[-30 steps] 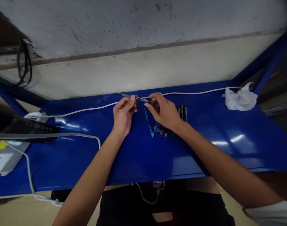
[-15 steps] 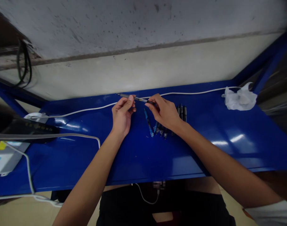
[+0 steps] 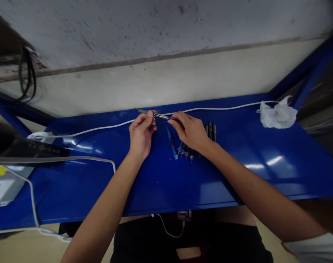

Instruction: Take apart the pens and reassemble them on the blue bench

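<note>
A slim pen with a clear, shiny middle spans both hands above the table. My left hand pinches its dark grip, the pointed tip sticking out to the left. The opposite, dark end is held in the closed fingers of my right hand, which partly hide it. Below the pen lies a blue pen on the tabletop. Several dark pens lie side by side under and beyond my right hand, their clear ends showing below it.
The blue table backs onto a wall. A white cable runs along its rear. A crumpled white plastic bag lies at the right. At the left are a black box, a white device and more cables.
Both hands stay almost where they were, still on the pen. Its middle section looks slightly different, with less yellow showing. The pens on the table have not moved.
</note>
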Demonstrator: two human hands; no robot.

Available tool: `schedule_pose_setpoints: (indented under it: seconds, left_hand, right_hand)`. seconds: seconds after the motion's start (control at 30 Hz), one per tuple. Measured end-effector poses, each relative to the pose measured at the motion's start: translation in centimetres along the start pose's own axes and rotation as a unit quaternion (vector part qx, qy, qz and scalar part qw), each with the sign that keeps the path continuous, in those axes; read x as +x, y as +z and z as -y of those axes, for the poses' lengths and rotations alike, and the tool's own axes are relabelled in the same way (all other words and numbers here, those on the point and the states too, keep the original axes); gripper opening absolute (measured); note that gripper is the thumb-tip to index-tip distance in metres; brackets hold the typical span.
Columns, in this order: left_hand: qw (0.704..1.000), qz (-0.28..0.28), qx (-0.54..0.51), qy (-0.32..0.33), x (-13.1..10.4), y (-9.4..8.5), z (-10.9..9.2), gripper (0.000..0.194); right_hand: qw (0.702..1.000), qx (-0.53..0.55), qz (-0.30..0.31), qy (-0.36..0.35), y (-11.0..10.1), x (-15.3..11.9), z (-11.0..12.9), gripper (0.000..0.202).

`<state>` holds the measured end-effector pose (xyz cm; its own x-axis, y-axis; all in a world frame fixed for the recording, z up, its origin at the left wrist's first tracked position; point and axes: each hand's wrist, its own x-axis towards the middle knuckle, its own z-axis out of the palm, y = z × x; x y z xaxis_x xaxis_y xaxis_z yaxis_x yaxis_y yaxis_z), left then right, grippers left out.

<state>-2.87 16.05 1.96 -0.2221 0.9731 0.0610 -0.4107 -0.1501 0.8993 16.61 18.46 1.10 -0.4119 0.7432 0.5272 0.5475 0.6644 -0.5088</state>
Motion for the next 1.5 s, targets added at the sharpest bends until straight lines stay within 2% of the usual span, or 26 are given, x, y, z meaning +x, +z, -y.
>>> schedule_pose_setpoints:
  seconds: [0.1, 0.23, 0.33, 0.47, 0.7, 1.0, 1.23, 1.5]
  left_hand:
    - [1.000, 0.001, 0.003, 0.000, -0.02, 0.02, -0.06, 0.022]
    - [1.000, -0.004, -0.006, 0.001, -0.02, 0.02, -0.19, 0.024]
    - [1.000, -0.005, -0.011, -0.001, -0.01, 0.01, -0.26, 0.022]
    - [1.000, -0.005, -0.014, -0.019, 0.07, -0.06, -0.25, 0.019]
    - [0.999, -0.001, -0.019, -0.039, 0.32, -0.33, -0.26, 0.018]
    - [0.999, 0.008, -0.018, -0.045, 0.31, -0.51, -0.15, 0.018]
    - [0.999, -0.001, -0.023, -0.048, 0.43, -0.48, -0.29, 0.016]
    - [0.999, 0.002, -0.011, -0.043, 0.28, -0.39, -0.27, 0.020]
  right_hand:
    - [1.000, -0.005, 0.008, 0.000, -0.09, 0.03, 0.19, 0.036]
    - [1.000, 0.004, -0.016, 0.013, 0.00, -0.02, 0.12, 0.033]
    - [1.000, 0.012, -0.008, 0.010, -0.12, 0.00, 0.02, 0.025]
    - [1.000, 0.009, -0.004, 0.009, -0.17, 0.03, 0.00, 0.029]
    - [1.000, -0.001, -0.012, -0.029, -0.04, -0.09, 0.05, 0.025]
    - [1.000, 0.003, -0.005, -0.002, -0.25, 0.01, 0.23, 0.034]
    - [0.999, -0.004, 0.001, -0.033, -0.21, -0.15, 0.28, 0.031]
    - [1.000, -0.001, 0.008, -0.015, -0.39, -0.03, 0.46, 0.040]
